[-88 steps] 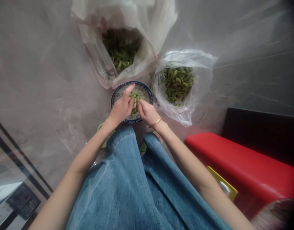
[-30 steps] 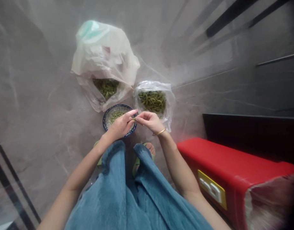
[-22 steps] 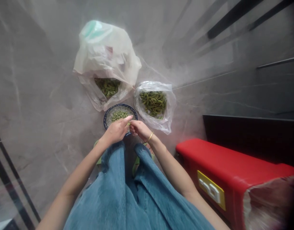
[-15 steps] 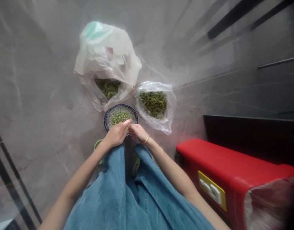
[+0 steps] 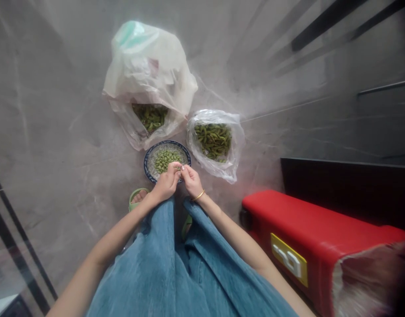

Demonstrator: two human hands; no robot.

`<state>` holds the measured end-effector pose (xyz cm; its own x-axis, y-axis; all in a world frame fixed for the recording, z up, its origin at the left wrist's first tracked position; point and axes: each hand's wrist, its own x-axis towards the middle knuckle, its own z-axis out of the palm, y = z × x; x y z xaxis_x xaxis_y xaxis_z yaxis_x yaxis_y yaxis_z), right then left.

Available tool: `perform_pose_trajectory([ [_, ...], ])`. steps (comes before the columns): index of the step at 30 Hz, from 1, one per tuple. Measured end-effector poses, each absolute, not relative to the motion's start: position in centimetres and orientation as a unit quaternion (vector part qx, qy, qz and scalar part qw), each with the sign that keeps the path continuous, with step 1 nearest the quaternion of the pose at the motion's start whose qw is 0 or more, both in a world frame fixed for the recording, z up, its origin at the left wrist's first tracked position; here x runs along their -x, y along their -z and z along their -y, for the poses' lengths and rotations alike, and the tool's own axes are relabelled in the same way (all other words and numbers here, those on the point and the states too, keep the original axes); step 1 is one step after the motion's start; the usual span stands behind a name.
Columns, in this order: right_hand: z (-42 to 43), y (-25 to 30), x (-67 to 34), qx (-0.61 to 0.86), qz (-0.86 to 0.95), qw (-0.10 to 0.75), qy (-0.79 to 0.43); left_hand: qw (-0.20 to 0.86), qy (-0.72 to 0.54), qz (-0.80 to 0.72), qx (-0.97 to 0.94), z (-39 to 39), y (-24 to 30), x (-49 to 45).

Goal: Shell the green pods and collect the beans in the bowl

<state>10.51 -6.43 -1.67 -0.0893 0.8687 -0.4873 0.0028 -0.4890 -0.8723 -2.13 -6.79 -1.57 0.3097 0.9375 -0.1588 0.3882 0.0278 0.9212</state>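
My left hand and my right hand meet over the near rim of a blue-rimmed bowl that holds shelled green beans. Both hands are closed in a pinch on a green bean pod between the fingertips; the pod is mostly hidden. A gold bangle sits on my right wrist. A clear bag of green pods lies right of the bowl. A larger white bag, open toward me, shows more pods behind the bowl.
I sit with blue denim legs and green sandals on a grey marble floor. A red box with a yellow label stands at my right. A dark panel lies behind it, and black strips cross the lower left.
The camera pulled back from the bowl since the earliest frame. My hands moved from over the right bag's edge back to the bowl's near rim and drew closer together.
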Motion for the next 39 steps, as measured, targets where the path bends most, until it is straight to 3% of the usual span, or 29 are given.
perform_pose_trajectory([
  [11, 5.6, 1.3, -9.6, 0.577, 0.555, 0.319, -0.507, 0.591, -0.392, -0.568, -0.417, 6.9, 1.1, 1.5],
  [17, 5.0, 0.9, -10.3, 0.527, 0.573, 0.329, -0.534, 0.736, -0.422, -0.489, -0.203, 6.2, 0.5, 1.5],
  [25, 5.5, 1.6, -10.7, 0.515, 0.532, 0.287, -0.608, 0.718, -0.42, -0.531, -0.165, 6.0, 0.9, 1.5],
  [31, 6.0, 1.9, -10.6, 0.521, 0.523, 0.276, -0.616, 0.66, -0.39, -0.589, -0.255, 5.8, 1.0, 1.7],
  [39, 6.1, 3.0, -10.6, 0.553, 0.375, 0.265, -0.696, 0.509, -0.276, -0.565, -0.588, 6.0, 1.8, 3.3],
])
